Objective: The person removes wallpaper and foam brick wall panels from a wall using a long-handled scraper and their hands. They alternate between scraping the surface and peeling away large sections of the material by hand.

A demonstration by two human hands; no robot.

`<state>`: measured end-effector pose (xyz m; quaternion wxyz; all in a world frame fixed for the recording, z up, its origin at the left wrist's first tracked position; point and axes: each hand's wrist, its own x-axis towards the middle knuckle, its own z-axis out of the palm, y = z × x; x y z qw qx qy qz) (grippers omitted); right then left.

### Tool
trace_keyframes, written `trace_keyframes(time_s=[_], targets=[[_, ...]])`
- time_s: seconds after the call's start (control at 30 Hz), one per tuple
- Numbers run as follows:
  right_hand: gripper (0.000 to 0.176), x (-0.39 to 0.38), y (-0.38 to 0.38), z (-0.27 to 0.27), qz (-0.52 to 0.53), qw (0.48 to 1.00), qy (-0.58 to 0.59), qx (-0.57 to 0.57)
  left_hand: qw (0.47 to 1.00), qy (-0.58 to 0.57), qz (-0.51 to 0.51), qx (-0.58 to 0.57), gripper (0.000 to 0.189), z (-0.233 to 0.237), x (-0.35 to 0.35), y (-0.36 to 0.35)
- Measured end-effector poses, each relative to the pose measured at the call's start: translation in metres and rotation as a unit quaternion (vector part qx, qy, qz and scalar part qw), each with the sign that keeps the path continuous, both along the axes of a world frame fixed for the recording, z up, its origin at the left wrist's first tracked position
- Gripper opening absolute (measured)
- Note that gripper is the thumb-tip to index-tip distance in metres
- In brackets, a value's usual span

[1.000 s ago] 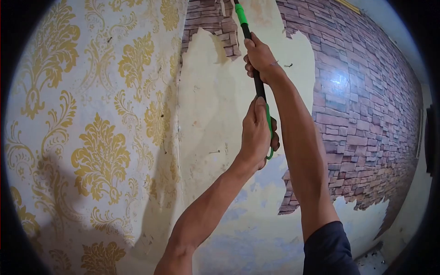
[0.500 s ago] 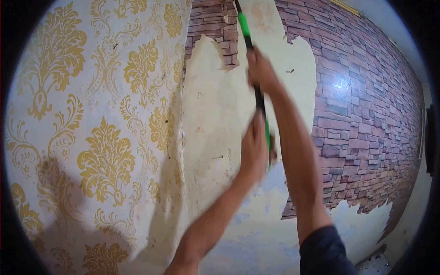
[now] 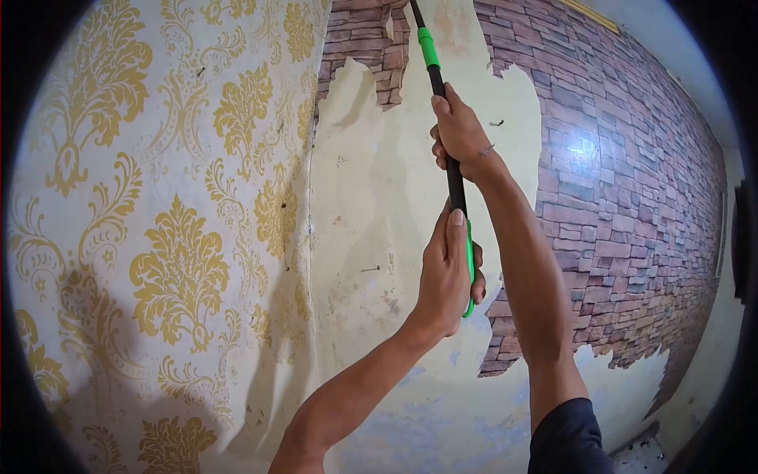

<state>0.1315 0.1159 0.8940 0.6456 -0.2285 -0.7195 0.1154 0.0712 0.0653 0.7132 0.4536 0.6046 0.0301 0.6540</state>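
A long black pole [image 3: 456, 186] with a green collar [image 3: 428, 49] and a green lower end [image 3: 469, 310] slants up in front of the wall. My right hand [image 3: 459, 136] is wrapped round its black shaft, below the collar. Lower down, my left hand [image 3: 446, 272] grips the green handle part, thumb pointing up along the pole. The pole's upper end runs out of the frame, so whatever it carries is hidden. Behind it, brick-pattern wallpaper [image 3: 365, 39] hangs with ragged edges around a bare cream wall patch [image 3: 371, 174].
Gold damask wallpaper [image 3: 180, 272] covers the wall on the left, meeting the bare patch at a corner line. More brick-pattern wallpaper [image 3: 632, 213] spans the right wall, torn along its bottom. Nails [image 3: 497, 123] stick out of the wall. A yellow strip [image 3: 591, 14] runs near the ceiling.
Both hands and the pole have come down a little and slightly to the right. My grip on the pole stays the same. The hands were blurred by motion before and are sharper now.
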Motion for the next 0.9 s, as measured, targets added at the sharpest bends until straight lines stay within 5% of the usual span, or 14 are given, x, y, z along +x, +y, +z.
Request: trace_keyframes(time_s=[0.07, 0.13, 0.23, 0.3, 0.47, 0.63, 0.7, 0.73, 0.8, 0.9], targets=[[0.060, -0.006, 0.013, 0.013, -0.033, 0.999, 0.008, 0.011, 1.000, 0.002, 0.004, -0.002, 0.042, 0.008, 0.000, 0.012], [0.033, -0.010, 0.045, 0.086, -0.048, 0.996, -0.016, 0.079, 0.999, -0.021, 0.034, -0.008, 0.046, 0.071, -0.002, 0.025], [0.029, -0.017, 0.046, 0.197, -0.071, 0.997, -0.005, -0.007, 0.995, -0.028, 0.008, 0.091, 0.044, 0.174, -0.005, 0.038], [0.032, -0.013, 0.057, 0.233, -0.041, 0.999, 0.007, -0.029, 0.993, -0.019, 0.042, 0.111, 0.043, 0.182, -0.003, 0.043], [0.024, -0.021, 0.090, 0.183, -0.130, 0.981, -0.062, 0.128, 0.996, -0.022, 0.049, 0.073, 0.045, 0.136, -0.014, 0.052], [0.054, -0.022, 0.046, 0.064, 0.018, 0.995, 0.027, 0.099, 0.979, 0.070, 0.152, 0.121, 0.061, 0.061, -0.014, 0.078], [0.059, -0.008, 0.038, 0.032, -0.007, 0.995, 0.008, 0.103, 0.961, 0.130, 0.206, 0.132, 0.069, 0.045, -0.016, 0.094], [0.065, -0.001, 0.033, 0.017, -0.033, 0.993, -0.015, 0.109, 0.947, 0.160, 0.238, 0.142, 0.072, 0.041, -0.019, 0.105], [0.062, 0.018, 0.019, -0.021, -0.058, 0.994, -0.029, 0.087, 0.820, 0.025, 0.511, 0.254, 0.071, 0.036, -0.023, 0.124], [0.058, 0.047, -0.023, -0.095, -0.099, 0.994, -0.035, 0.015, 0.780, 0.010, 0.596, 0.193, 0.087, 0.075, -0.052, 0.135]])
